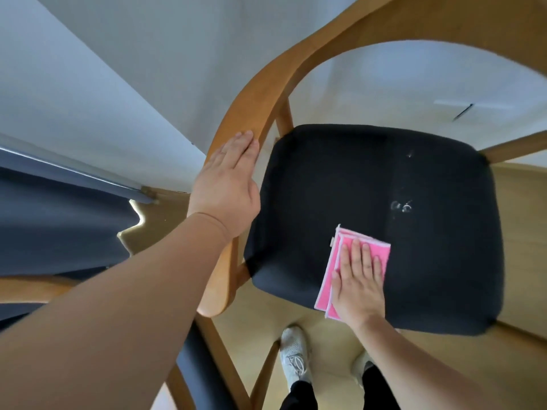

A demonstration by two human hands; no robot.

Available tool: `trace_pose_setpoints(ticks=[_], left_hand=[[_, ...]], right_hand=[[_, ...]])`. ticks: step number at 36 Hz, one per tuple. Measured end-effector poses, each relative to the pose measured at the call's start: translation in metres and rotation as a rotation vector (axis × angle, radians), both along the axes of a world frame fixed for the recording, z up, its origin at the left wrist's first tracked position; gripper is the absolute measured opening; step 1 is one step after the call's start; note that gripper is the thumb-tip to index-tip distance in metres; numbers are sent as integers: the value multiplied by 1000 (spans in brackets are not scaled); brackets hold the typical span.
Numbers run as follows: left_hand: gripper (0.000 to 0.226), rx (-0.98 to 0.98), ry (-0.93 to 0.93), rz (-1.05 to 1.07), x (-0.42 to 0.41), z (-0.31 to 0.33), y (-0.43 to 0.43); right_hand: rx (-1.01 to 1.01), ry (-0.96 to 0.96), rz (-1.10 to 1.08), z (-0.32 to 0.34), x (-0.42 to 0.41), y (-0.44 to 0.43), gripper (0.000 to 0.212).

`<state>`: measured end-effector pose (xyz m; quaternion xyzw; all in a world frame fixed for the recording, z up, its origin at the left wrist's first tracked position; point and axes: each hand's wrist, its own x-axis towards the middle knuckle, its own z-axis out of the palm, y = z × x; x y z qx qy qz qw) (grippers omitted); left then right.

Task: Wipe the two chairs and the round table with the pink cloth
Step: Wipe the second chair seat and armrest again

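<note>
The black seat [355, 179] carries a folded pink cloth [328, 279], which lies flat under the right hand [359, 282] near the seat's front edge. The cloth shows beyond the fingertips and along the thumb side. Ahead of that hand and slightly to its right, whitish marks [401, 206] sit on the fabric. The wood floor [328, 341] bears the chair [251, 108] and two shoes. A white shoe [294, 355] is below the wrist toward the thumb side, and a second shoe [362, 365] is under the forearm, partly hidden.
</note>
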<state>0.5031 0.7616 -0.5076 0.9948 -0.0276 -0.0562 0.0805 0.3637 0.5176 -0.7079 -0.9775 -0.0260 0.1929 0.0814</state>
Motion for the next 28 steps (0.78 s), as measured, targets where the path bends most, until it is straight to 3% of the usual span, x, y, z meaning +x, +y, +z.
trace_pose_setpoints(ticks=[7,10,13,15,20,28], left_hand=[[59,177,1,31,-6,2,-16],[68,272,13,-98,-12,0,-28],[69,169,103,-236,-22,-13,-52],[67,81,203,-216,-37,-31,-69],[77,75,482,-108,-71,-94,-89],[81,47,637,-157,-82,-139,-119]], right_hand=[[34,-39,61,2,-18,-8,62],[51,-31,43,4,-17,-6,63],[54,-37,39,2,-17,-6,63],[61,-51,16,1,-17,-3,62],[69,-105,26,-3,-19,-7,61],[39,-117,-24,-6,-30,-38,62]])
